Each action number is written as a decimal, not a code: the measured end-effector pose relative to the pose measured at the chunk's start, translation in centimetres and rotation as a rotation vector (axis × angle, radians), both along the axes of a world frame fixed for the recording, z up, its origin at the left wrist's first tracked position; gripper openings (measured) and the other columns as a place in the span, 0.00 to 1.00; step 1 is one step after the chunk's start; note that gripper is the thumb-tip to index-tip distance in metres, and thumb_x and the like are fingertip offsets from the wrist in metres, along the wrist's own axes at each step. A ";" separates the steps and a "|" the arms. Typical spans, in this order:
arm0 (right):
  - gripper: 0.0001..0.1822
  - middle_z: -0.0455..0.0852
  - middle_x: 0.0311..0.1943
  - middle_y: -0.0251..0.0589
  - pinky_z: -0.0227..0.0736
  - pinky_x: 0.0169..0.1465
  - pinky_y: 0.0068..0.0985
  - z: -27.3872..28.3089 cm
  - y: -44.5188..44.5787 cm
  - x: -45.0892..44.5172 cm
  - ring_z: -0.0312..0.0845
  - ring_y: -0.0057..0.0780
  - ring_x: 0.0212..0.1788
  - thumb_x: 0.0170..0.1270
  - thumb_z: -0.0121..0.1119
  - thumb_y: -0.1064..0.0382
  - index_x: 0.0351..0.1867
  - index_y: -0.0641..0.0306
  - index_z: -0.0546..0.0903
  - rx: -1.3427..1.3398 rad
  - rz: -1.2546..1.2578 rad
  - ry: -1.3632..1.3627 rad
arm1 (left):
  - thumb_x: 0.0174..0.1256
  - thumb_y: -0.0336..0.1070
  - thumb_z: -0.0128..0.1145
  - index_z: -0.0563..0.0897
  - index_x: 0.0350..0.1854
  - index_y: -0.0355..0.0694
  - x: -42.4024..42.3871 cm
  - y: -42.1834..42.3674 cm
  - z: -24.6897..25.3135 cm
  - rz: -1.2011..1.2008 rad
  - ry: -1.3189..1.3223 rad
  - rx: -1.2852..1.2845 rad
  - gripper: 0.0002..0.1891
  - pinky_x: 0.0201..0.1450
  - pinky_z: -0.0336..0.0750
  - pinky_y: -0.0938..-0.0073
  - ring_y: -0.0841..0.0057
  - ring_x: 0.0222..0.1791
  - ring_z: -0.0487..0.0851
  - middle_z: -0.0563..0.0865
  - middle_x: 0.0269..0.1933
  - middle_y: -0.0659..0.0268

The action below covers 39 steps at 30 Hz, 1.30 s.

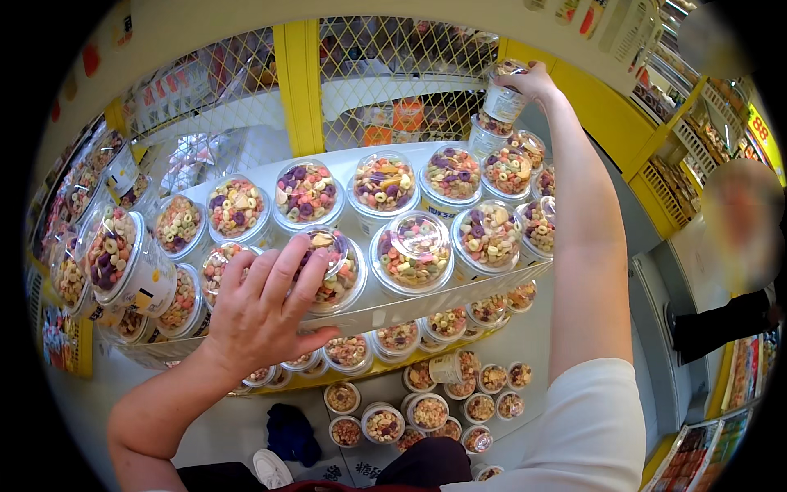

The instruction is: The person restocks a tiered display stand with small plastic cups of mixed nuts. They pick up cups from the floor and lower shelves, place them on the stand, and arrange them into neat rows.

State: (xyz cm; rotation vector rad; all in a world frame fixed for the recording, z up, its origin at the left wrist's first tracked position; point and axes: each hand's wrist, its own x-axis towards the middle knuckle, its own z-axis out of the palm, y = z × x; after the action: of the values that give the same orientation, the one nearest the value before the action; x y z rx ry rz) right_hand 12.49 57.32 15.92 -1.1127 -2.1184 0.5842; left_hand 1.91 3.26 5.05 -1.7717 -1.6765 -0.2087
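Observation:
At the shelf's far right corner, my right hand (532,83) grips a cereal cup (505,101) with a clear domed lid. That cup is on or just above another cup (489,132); contact is unclear. My left hand (267,295) has its fingers spread over the lid of a cup (335,277) in the front row, with the thumb by the shelf's clear front edge. Rows of similar cups, filled with coloured cereal rings and dried pieces, stand on the white shelf (252,166). A tilted cup (126,258) rests on others at the left.
A lower shelf (393,366) holds more cups. Several cups (427,412) stand on the floor near my knee, beside a dark blue cloth item (292,433). Yellow wire mesh (406,74) rises behind the shelf. At the right are stocked racks and a person's dark sleeve (719,326).

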 end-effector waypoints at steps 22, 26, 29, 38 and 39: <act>0.46 0.87 0.60 0.45 0.77 0.65 0.39 -12.3 -9.8 20.1 0.83 0.44 0.62 0.55 0.74 0.33 0.69 0.58 0.77 0.285 -0.083 0.176 | 0.49 0.54 0.75 0.63 0.78 0.36 0.4 0.3 -0.4 0.052 0.093 -0.075 0.54 0.69 0.67 0.47 0.49 0.69 0.74 0.72 0.73 0.48; 0.53 0.85 0.62 0.47 0.75 0.67 0.43 -12.0 -8.3 19.9 0.80 0.47 0.66 0.50 0.74 0.27 0.73 0.56 0.73 0.130 0.149 -0.024 | 0.49 0.55 0.75 0.63 0.78 0.35 0.6 0.6 -0.3 0.036 0.101 -0.066 0.54 0.69 0.67 0.48 0.49 0.68 0.75 0.72 0.73 0.48; 0.52 0.86 0.62 0.47 0.76 0.66 0.43 -9.4 -10.6 18.6 0.79 0.44 0.67 0.49 0.74 0.25 0.71 0.54 0.75 0.109 0.010 -0.318 | 0.46 0.57 0.77 0.66 0.76 0.39 0.8 0.1 -0.1 0.040 0.125 -0.034 0.54 0.64 0.69 0.50 0.53 0.63 0.78 0.74 0.71 0.51; 0.59 0.86 0.62 0.46 0.76 0.67 0.46 -7.9 -11.4 18.0 0.79 0.43 0.68 0.41 0.72 0.16 0.66 0.61 0.79 0.079 -0.156 -0.430 | 0.46 0.57 0.77 0.66 0.75 0.39 0.9 0.7 -0.7 0.012 0.116 -0.009 0.53 0.64 0.69 0.51 0.53 0.63 0.77 0.73 0.72 0.52; 0.60 0.85 0.63 0.47 0.76 0.68 0.46 -7.9 -11.3 18.0 0.78 0.44 0.69 0.40 0.72 0.16 0.66 0.61 0.79 0.068 -0.152 -0.420 | 0.46 0.57 0.77 0.66 0.75 0.39 0.9 0.6 -0.5 0.019 0.116 -0.013 0.53 0.65 0.69 0.51 0.53 0.63 0.77 0.73 0.72 0.52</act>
State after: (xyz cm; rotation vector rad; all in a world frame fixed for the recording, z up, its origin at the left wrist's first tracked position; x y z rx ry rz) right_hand 30.50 46.06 8.05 -1.4412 -2.3510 0.2165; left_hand 2.79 3.85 4.53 -1.7425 -1.6148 -0.0858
